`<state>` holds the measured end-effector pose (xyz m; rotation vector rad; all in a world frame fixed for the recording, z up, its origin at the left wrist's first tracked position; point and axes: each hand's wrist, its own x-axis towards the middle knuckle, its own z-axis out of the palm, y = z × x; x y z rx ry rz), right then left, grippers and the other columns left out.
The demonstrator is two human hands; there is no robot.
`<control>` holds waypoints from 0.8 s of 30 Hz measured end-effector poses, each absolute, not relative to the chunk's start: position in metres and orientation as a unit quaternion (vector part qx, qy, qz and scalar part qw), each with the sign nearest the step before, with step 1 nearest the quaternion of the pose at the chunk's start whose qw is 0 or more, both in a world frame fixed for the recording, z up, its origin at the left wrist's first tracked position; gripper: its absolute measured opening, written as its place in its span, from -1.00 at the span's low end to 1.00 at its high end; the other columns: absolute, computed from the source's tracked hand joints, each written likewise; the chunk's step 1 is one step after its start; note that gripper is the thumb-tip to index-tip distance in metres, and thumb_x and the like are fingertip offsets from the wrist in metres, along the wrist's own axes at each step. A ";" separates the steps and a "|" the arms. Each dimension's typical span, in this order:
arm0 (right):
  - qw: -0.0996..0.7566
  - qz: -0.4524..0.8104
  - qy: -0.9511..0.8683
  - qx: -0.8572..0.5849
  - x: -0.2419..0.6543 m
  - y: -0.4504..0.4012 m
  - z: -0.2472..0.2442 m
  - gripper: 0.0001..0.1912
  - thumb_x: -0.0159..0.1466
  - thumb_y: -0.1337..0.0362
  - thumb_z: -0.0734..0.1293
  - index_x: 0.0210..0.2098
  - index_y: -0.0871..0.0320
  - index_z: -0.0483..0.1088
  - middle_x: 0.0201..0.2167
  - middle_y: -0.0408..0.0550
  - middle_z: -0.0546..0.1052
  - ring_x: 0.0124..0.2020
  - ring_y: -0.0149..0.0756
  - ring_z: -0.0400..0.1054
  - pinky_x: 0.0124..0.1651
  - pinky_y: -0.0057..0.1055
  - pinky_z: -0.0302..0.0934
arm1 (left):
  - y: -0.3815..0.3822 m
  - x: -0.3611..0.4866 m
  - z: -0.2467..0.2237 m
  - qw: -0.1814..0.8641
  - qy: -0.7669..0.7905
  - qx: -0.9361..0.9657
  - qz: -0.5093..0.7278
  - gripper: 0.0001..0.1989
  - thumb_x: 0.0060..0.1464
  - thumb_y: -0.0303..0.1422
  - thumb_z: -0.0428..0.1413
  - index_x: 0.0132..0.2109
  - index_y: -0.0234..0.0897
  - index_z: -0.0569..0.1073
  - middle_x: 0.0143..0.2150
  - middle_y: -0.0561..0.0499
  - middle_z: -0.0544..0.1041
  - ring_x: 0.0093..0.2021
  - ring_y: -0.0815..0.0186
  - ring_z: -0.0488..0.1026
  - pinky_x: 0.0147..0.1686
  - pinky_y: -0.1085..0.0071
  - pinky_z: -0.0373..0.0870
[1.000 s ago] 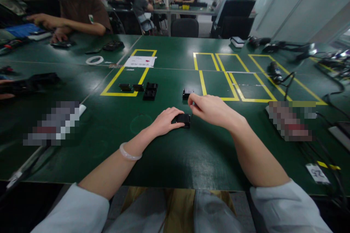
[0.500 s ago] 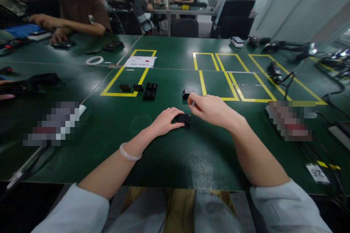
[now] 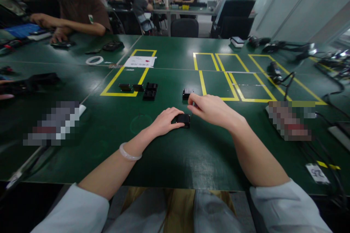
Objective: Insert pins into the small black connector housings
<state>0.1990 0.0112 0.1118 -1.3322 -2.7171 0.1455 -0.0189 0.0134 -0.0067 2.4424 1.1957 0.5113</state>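
Observation:
A small black box-shaped part (image 3: 183,119) lies on the green table (image 3: 169,156). The thumb and fingers of my left hand (image 3: 166,121) grip it from the left side. Just right of and above it, my right hand (image 3: 206,109) is closed in a pinch; a thin dark thing seems to show below the fingertips, too small to name. Behind my right fingertips stands a second black box-shaped part (image 3: 187,94), partly covered. Farther left are a black part with compartments (image 3: 150,91) and two thin black pieces standing up, a left one (image 3: 125,87) and a right one (image 3: 138,87).
Yellow tape outlines (image 3: 202,83) mark the table. A white paper sheet (image 3: 140,61) and a white ring (image 3: 94,60) lie toward the back left. Blurred devices flank me, one left (image 3: 54,122), one right (image 3: 290,120), with cables. A co-worker (image 3: 82,14) sits across at the left.
My right fingertips have shifted very slightly. My left hand and the black part in it stay in place.

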 end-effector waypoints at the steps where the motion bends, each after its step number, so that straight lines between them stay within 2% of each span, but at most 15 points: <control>1: 0.055 0.045 -0.895 -0.440 0.199 0.012 0.111 -0.77 0.40 0.14 0.14 -0.15 0.11 0.35 -0.36 -0.05 0.55 -0.40 -0.27 0.38 -0.42 -0.40 -0.15 | 0.014 -0.019 -0.007 0.185 0.426 0.867 0.182 -0.62 0.21 -0.10 0.12 0.07 -0.19 0.38 0.03 -0.07 0.46 0.02 0.11 0.39 -0.01 0.20 0.31; 4: 0.051 0.033 -0.894 -0.443 0.199 0.014 0.109 -0.74 0.41 0.12 0.13 -0.19 0.11 0.36 -0.39 -0.03 0.54 -0.41 -0.26 0.38 -0.44 -0.40 -0.18 | 0.014 -0.019 -0.008 0.181 0.427 0.867 0.179 -0.62 0.21 -0.09 0.12 0.07 -0.19 0.39 0.01 -0.07 0.46 0.00 0.10 0.39 -0.02 0.20 0.32; 13: 0.090 0.067 -0.893 -0.436 0.200 0.016 0.104 -0.81 0.34 0.30 0.13 -0.11 0.13 0.31 -0.41 -0.08 0.50 -0.47 -0.35 0.26 -0.39 -0.42 -0.11 | 0.012 -0.018 -0.005 0.184 0.432 0.866 0.174 -0.62 0.22 -0.10 0.12 0.07 -0.19 0.38 0.03 -0.07 0.46 0.01 0.10 0.39 0.00 0.19 0.31; 16: 0.098 0.077 -0.894 -0.431 0.202 0.018 0.102 -0.84 0.35 0.26 0.15 -0.16 0.12 0.31 -0.42 -0.10 0.47 -0.46 -0.35 0.24 -0.39 -0.42 -0.12 | 0.012 -0.018 -0.005 0.183 0.431 0.867 0.173 -0.62 0.22 -0.09 0.11 0.07 -0.19 0.38 0.03 -0.07 0.46 0.01 0.11 0.39 0.00 0.19 0.32; 20: 0.103 0.076 -0.892 -0.435 0.205 0.021 0.099 -0.79 0.39 0.13 0.16 -0.22 0.11 0.32 -0.44 -0.10 0.46 -0.46 -0.34 0.23 -0.40 -0.43 -0.13 | 0.013 -0.019 -0.006 0.178 0.431 0.868 0.171 -0.61 0.22 -0.07 0.10 0.07 -0.19 0.38 0.02 -0.08 0.45 0.00 0.11 0.38 -0.01 0.20 0.32; 24: 0.105 0.080 -0.889 -0.439 0.207 0.023 0.096 -0.79 0.39 0.13 0.16 -0.23 0.10 0.32 -0.46 -0.12 0.44 -0.47 -0.35 0.21 -0.41 -0.43 -0.14 | 0.013 -0.018 -0.007 0.177 0.432 0.868 0.172 -0.60 0.22 -0.06 0.09 0.08 -0.18 0.38 0.02 -0.07 0.45 0.00 0.11 0.38 0.00 0.19 0.32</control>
